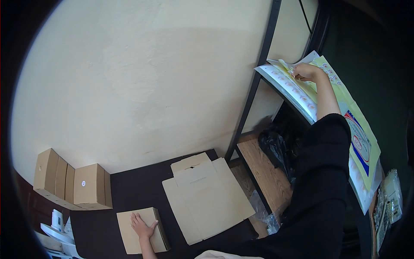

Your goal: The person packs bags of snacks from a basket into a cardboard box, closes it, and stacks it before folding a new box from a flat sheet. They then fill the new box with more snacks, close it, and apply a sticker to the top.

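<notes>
My left hand [142, 226] lies flat with its fingers spread on top of a closed brown cardboard box [127, 233] on the dark table. To the right of that box, an unfolded flat cardboard blank [207, 196] rests on the same table. Up at the right, my right hand [305, 72] is closed at the edge of printed sheets [293, 90] stacked on a shelf. Its fingertips pinch something pale and crinkled, too small to name. A yellow sheet with a blue and red print [360, 142] lies on the stack below my right forearm.
Several closed boxes [88, 185] stand against the wall at the left edge of the dark table [133, 183]. A white fan [58, 233] is at lower left. Black plastic bags [276, 146] sit on a wooden shelf [265, 172] beside a dark metal post [254, 86].
</notes>
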{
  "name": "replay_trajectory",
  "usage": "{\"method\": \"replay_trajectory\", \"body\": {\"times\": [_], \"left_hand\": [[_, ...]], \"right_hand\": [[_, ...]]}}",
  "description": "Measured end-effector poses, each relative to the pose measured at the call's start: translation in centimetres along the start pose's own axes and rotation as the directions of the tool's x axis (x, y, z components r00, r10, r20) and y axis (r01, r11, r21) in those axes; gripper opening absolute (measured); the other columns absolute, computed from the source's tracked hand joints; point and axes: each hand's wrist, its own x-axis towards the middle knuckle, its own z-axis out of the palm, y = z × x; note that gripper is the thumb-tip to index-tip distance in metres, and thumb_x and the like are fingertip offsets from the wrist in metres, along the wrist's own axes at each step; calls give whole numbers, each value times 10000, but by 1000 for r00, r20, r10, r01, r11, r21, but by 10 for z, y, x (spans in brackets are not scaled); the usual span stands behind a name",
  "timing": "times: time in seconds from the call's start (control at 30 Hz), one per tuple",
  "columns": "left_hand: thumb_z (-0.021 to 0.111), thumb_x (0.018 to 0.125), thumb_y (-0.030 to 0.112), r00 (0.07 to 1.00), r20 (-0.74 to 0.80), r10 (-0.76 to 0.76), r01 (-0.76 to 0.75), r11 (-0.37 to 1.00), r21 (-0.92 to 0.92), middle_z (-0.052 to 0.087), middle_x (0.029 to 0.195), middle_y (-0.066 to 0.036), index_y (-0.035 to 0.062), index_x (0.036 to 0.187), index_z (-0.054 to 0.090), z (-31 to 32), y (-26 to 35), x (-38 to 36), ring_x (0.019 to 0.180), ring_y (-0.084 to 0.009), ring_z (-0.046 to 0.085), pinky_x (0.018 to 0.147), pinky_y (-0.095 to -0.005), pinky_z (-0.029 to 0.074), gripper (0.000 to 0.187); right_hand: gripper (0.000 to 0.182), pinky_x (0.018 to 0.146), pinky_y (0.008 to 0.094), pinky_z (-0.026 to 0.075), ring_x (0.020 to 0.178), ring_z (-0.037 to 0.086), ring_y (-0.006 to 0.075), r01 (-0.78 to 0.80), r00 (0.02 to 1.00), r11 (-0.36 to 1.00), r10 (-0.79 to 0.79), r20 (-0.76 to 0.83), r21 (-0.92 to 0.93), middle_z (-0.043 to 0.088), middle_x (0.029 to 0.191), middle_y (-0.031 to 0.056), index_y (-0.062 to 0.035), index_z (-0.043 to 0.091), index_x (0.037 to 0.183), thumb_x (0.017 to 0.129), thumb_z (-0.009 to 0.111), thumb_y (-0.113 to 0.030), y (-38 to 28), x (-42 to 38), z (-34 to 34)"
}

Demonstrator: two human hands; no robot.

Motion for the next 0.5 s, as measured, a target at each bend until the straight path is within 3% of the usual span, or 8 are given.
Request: {"method": "replay_trajectory", "body": {"times": [0.13,0.33,0.5], "left_hand": [[739,555,500,1000,-4,7,-7,1000,3,128,1404,-187,6,1310,223,-2,2,-1,1311,-334,92,1025,-528,150,1039],[737,557,499,1000,-11,14,-14,1000,-5,123,1407,-183,4,1312,220,-1,1,-1,1313,-329,89,1028,-523,150,1040],[737,553,504,1000,5,4,-4,1000,-9,123,1407,-184,3,1310,222,-4,3,-3,1310,-333,95,1030,-518,147,1044]], "right_hand": [[385,984,304,320,1079,477,164,-18,1000,1000,18,19,6,523,1110,97,-22,470,1147,794,511,-171,-1,-1,0],[404,977,290,319,1058,485,146,-28,996,993,18,85,118,526,1110,90,-20,465,1151,778,512,-168,5,2,-3],[391,967,279,322,1022,497,142,-29,999,982,20,49,187,537,1073,80,-13,477,1120,756,519,-151,4,-4,0]]}}
